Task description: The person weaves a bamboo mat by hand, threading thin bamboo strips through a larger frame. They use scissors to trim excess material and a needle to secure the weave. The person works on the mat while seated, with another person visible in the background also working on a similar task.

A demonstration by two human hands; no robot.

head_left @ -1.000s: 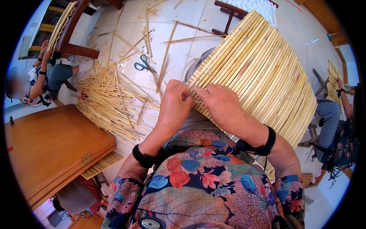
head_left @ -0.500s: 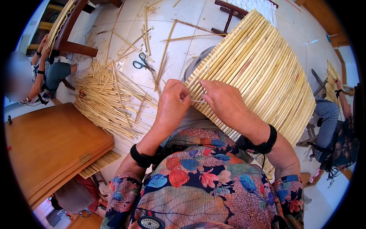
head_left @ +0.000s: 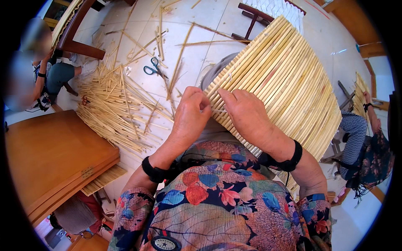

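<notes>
The mat (head_left: 289,79) lies right of centre, slanting over the lap (head_left: 211,133), which probably props it and frees both hands. At its near left edge, the left hand's (head_left: 190,111) grip is pinched narrow on a white cord (head_left: 219,111), seemingly for tension; the right hand (head_left: 247,115) rests on the mat, perhaps steadying it, but whether its grip holds cord I cannot tell. Farther left, scissors (head_left: 157,70) and loose stalks (head_left: 113,104) lie on the floor (head_left: 201,19).

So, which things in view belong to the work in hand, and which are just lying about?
Belong:
thin white string, between left hand and right hand
wide mat of yellow stalks, under right hand

Lying about, apparently:
loose yellow stalks on floor
teal-handled scissors
</notes>
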